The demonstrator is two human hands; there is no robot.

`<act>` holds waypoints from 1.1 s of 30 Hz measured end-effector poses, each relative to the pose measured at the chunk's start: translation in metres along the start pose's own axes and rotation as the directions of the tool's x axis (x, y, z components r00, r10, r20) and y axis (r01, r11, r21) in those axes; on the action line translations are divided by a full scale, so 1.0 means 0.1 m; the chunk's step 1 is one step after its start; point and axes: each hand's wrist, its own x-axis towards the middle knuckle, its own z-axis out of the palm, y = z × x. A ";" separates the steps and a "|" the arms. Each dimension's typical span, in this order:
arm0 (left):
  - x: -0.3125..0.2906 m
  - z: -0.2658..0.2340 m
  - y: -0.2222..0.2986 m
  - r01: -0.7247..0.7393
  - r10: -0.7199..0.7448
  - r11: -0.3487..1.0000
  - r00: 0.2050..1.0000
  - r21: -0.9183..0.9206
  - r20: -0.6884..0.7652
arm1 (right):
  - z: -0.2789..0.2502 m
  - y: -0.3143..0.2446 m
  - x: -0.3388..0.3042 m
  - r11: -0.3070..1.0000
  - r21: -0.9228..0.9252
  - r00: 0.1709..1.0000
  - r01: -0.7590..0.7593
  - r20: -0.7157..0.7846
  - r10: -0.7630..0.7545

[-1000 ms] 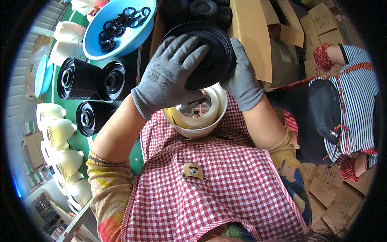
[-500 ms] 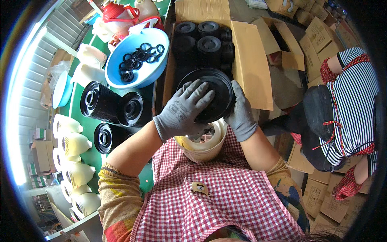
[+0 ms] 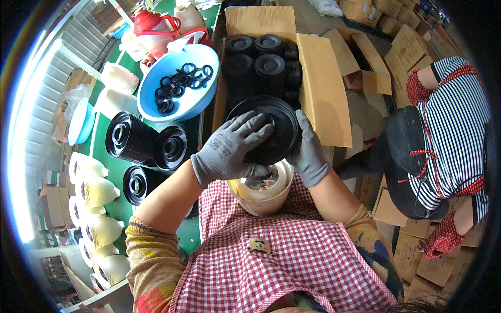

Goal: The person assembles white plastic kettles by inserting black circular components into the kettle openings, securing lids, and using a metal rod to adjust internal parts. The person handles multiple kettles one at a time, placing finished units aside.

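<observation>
Between my gloved hands is a round black plastic disc (image 3: pixel 283 140) with a raised rim and centre. My left hand (image 3: pixel 229 148) lies over its left part, fingers across the top and thumb at the near edge. My right hand (image 3: pixel 309 156) holds the right rim; some of its fingers are hidden under the disc. Just below the disc, a whitish tub (image 3: pixel 263 204) with small pieces inside rests at my lap against the checked apron. Beyond it, an open cardboard box (image 3: pixel 326 99) holds stacks of similar black discs (image 3: pixel 270 65).
On the green table (image 3: pixel 117 180) at left stand stacked black rings (image 3: pixel 130 136), a blue basin (image 3: pixel 156 116) of small black rings, and a row of cream-coloured plastic bodies (image 3: pixel 99 229). A red-and-white kettle (image 3: pixel 151 26) is farther back. At right another person (image 3: pixel 451 135) stands among cardboard boxes (image 3: pixel 412 47).
The disc and both hands have shifted slightly nearer to me and left. The grip looks the same. The person at right has moved their lower hand a little left.
</observation>
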 end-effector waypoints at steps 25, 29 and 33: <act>-0.68 -0.02 0.14 0.083 -0.153 0.962 0.953 -0.259 -0.263 | -0.35 -0.14 -0.04 0.986 0.040 0.987 0.159 -0.035 -0.158; -0.85 0.01 0.55 0.131 -0.130 0.959 0.991 -0.250 0.019 | -0.69 -0.11 0.14 0.931 -0.140 0.942 0.336 0.028 -0.336; -0.84 0.29 0.58 0.154 -0.139 0.981 0.982 -0.114 0.128 | -0.86 -0.18 0.24 0.943 -0.146 0.953 0.300 0.006 -0.303</act>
